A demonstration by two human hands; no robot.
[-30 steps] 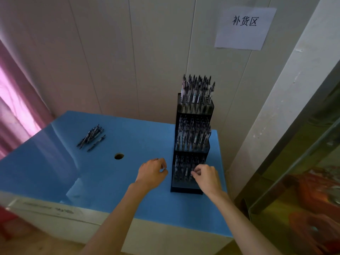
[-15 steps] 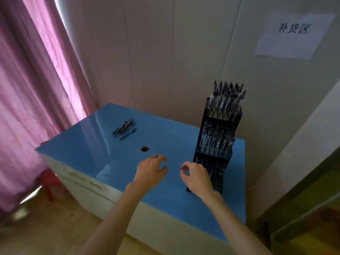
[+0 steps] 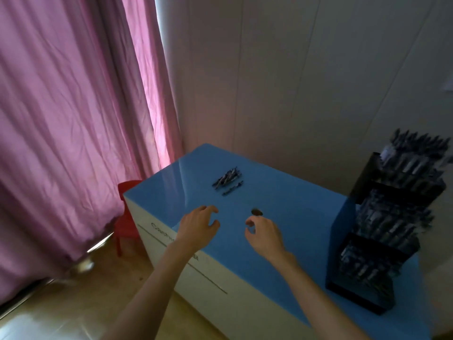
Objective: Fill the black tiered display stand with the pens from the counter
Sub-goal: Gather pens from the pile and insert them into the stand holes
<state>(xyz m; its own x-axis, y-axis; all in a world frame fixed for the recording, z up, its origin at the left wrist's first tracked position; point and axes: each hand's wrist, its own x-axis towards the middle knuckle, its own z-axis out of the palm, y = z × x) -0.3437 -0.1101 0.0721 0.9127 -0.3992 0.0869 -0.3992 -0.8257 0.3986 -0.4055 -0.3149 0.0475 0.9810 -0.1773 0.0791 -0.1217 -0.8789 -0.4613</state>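
Observation:
A small pile of dark pens [image 3: 226, 180] lies on the blue counter [image 3: 294, 231] toward its far left corner. The black tiered display stand [image 3: 382, 231] stands at the right end, its three tiers packed with upright pens. My left hand [image 3: 197, 228] hovers over the counter's near edge with fingers loosely spread and nothing in it. My right hand [image 3: 266, 235] hovers beside it, fingers loosely curled and empty, just in front of a round hole [image 3: 256, 212]. Both hands are well short of the pile and clear of the stand.
Pink curtains [image 3: 73, 119] hang at the left, with a red chair [image 3: 127, 217] between them and the white counter front [image 3: 215, 290]. A pale panelled wall [image 3: 294, 82] runs behind the counter. Wooden floor shows below.
Both hands have left the stand's bottom tier and moved left over the counter toward the pen pile. The view has swung left, so the stand now sits at the right edge.

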